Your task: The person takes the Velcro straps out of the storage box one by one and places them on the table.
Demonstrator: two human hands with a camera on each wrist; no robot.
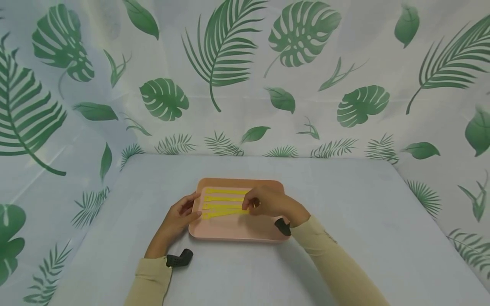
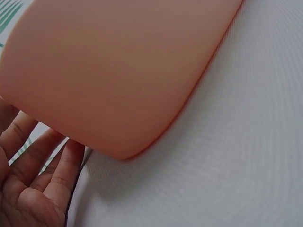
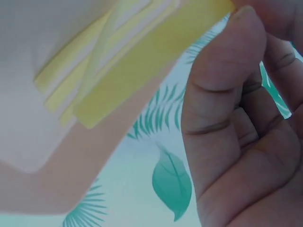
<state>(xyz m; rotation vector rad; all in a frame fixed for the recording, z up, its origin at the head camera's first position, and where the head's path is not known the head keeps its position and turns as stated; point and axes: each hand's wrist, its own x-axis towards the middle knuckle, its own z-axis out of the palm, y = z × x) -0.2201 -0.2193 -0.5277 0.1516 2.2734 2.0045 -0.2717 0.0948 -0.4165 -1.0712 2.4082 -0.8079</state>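
Note:
A pink tray (image 1: 237, 229) lies on the table with several flat yellow strips (image 1: 226, 199) in it, roughly side by side. My left hand (image 1: 179, 216) holds the tray's left edge, the thumb at the rim; in the left wrist view its fingers (image 2: 64, 170) meet the tray edge. Over the tray's right half, my right hand (image 1: 268, 201) pinches the end of a yellow strip (image 3: 142, 71) between thumb and finger. That strip slants across the nearest of the others, and its far end is by the tray's left side. The strips' right ends are partly hidden by the right hand.
A white cloth-covered table (image 1: 344, 238) spreads around the tray. Behind and at the sides hangs a white curtain (image 1: 245, 123) printed with green leaves. A black wrist device (image 1: 180, 258) sits on the left wrist and another black device (image 1: 283, 226) on the right.

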